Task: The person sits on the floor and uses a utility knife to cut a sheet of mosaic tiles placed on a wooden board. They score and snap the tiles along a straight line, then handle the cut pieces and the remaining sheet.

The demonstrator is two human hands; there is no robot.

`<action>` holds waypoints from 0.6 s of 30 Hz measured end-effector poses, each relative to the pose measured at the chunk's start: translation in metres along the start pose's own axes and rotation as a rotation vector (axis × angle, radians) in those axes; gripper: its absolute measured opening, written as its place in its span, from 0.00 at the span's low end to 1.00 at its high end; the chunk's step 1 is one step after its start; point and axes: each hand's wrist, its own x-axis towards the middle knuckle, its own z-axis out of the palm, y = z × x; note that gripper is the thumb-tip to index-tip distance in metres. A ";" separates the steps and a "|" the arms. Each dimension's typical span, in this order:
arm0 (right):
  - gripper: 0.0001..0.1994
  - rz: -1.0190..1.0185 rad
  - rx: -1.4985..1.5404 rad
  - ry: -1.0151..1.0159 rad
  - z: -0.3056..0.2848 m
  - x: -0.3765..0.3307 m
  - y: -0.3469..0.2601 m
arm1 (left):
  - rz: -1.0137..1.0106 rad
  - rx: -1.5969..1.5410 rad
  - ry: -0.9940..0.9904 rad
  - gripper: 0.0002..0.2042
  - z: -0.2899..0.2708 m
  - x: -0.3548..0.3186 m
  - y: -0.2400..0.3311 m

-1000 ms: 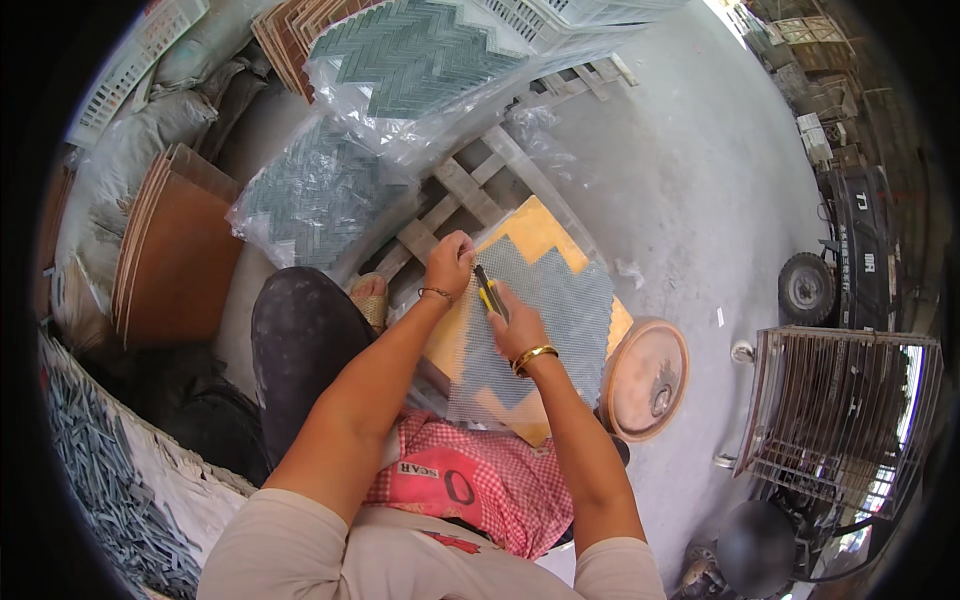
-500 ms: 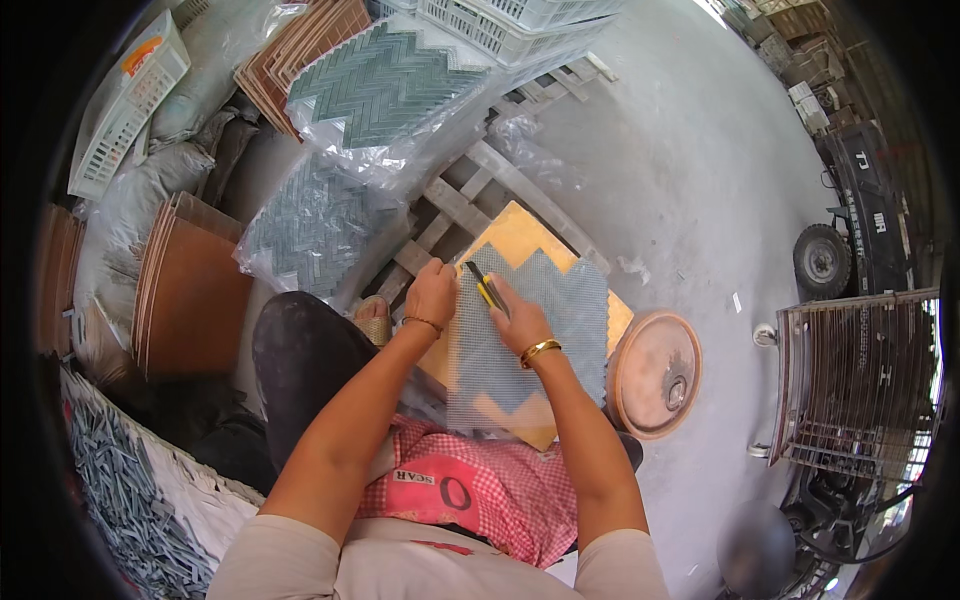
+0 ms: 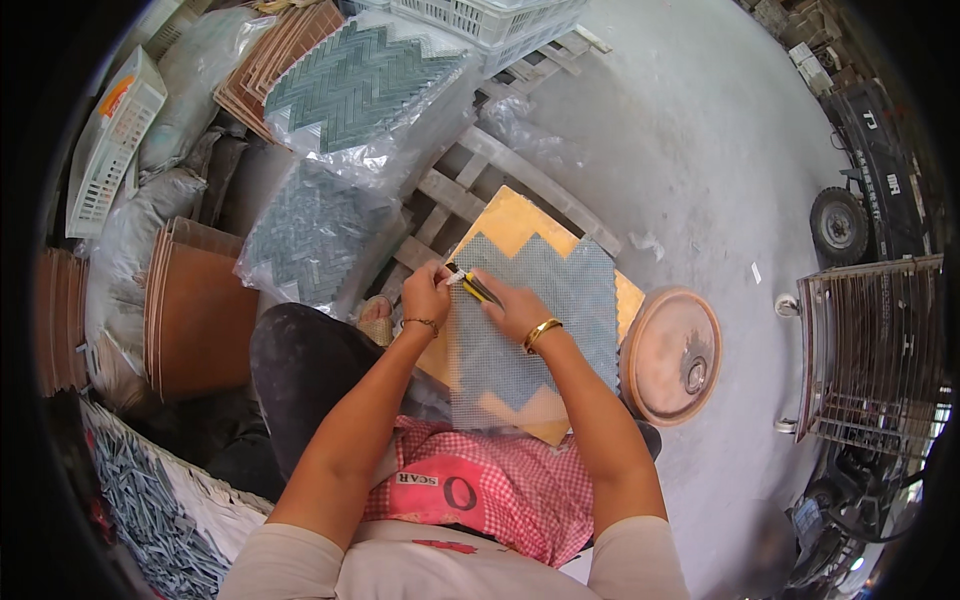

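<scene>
My right hand (image 3: pixel 520 312) is closed around a yellow-and-black utility knife (image 3: pixel 482 289), its tip pointing toward the fingers of my left hand (image 3: pixel 425 296). Those left fingers are pinched at the upper left edge of a mesh-covered mosaic sheet (image 3: pixel 530 350). A small whitish scrap (image 3: pixel 457 277), perhaps mesh, shows at the left fingertips beside the knife. The sheet has a zigzag top edge and lies mesh side up on a yellow board (image 3: pixel 515 218) in front of my lap. My right wrist is above the sheet.
A round terracotta-coloured lid or pan (image 3: pixel 670 357) stands right of the board. Beyond are a wooden pallet (image 3: pixel 530 185) and plastic-wrapped stacks of green herringbone tile (image 3: pixel 365 85). Brown boards (image 3: pixel 200 310) stand at left; loose tile strips (image 3: pixel 150 510) fill a sack lower left. A wire rack (image 3: pixel 870 350) is at right.
The knife tip has moved left, close to my left fingertips, and a whitish scrap now shows there. My head view has shifted slightly.
</scene>
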 end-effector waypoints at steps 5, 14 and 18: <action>0.24 0.014 -0.150 -0.075 -0.011 0.004 -0.008 | -0.001 -0.036 0.058 0.02 0.003 -0.002 -0.004; 0.20 0.066 -0.274 -0.118 -0.025 0.004 -0.031 | 0.024 0.022 0.083 0.03 0.007 -0.001 -0.015; 0.18 0.094 -0.107 -0.109 -0.020 -0.003 -0.025 | 0.003 -0.042 0.048 0.03 0.007 -0.001 -0.011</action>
